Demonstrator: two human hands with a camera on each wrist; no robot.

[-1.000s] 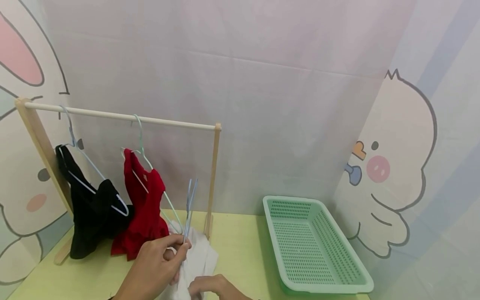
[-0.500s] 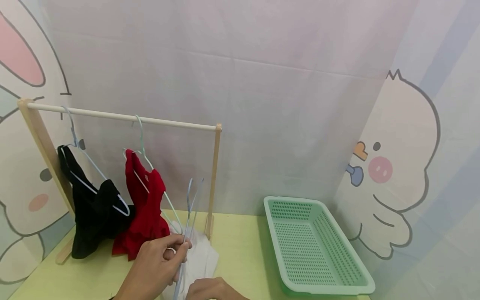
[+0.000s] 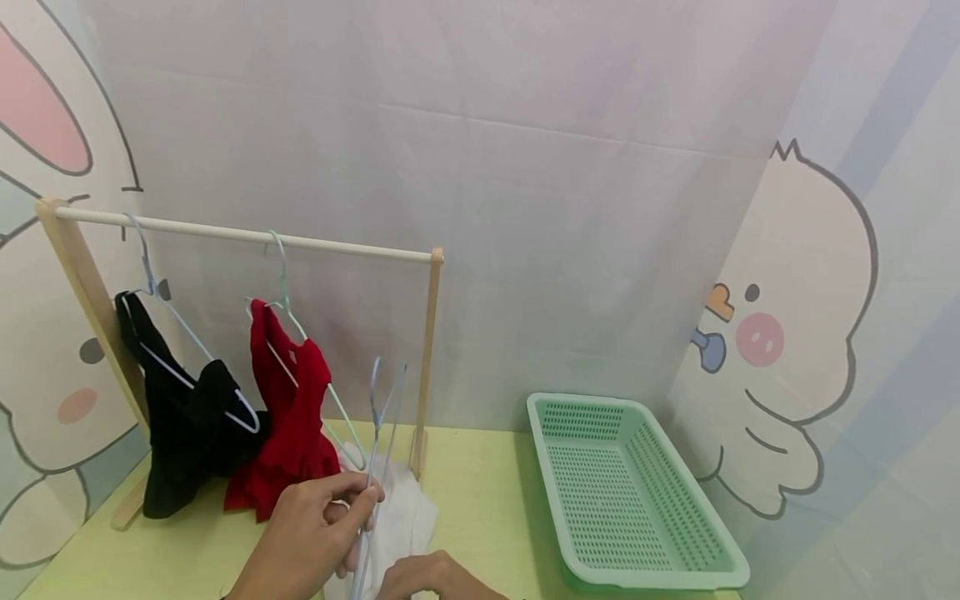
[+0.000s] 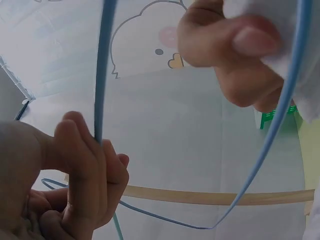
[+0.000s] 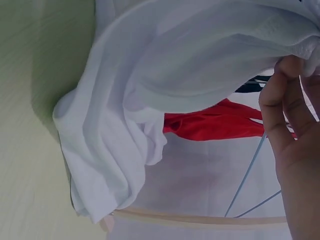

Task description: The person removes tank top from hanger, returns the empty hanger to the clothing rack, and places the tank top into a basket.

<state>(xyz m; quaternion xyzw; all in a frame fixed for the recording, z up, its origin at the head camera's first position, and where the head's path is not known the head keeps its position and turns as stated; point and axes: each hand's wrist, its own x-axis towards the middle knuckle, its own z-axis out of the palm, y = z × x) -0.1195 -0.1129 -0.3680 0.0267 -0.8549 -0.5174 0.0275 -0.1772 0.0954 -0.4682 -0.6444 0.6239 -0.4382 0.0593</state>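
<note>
My left hand (image 3: 330,521) pinches a light blue wire hanger (image 3: 378,433) that stands upright over a white garment (image 3: 401,521) on the yellow-green table. In the left wrist view my left fingers (image 4: 87,165) curl round the hanger wire (image 4: 102,65). My right hand (image 3: 420,575) grips the white garment at the bottom edge of the head view. The right wrist view shows the white garment (image 5: 165,75) bunched up and my right fingers (image 5: 287,130) beside it.
A wooden rack (image 3: 240,235) stands at the left with a black garment (image 3: 183,417) and a red garment (image 3: 292,408) on hangers. A green perforated basket (image 3: 630,492) sits at the right. Cartoon-printed walls close in behind and on both sides.
The hanger's top has tilted slightly and its wires have spread a little. My right hand has shifted a bit on the white garment. The rack and basket have not moved.
</note>
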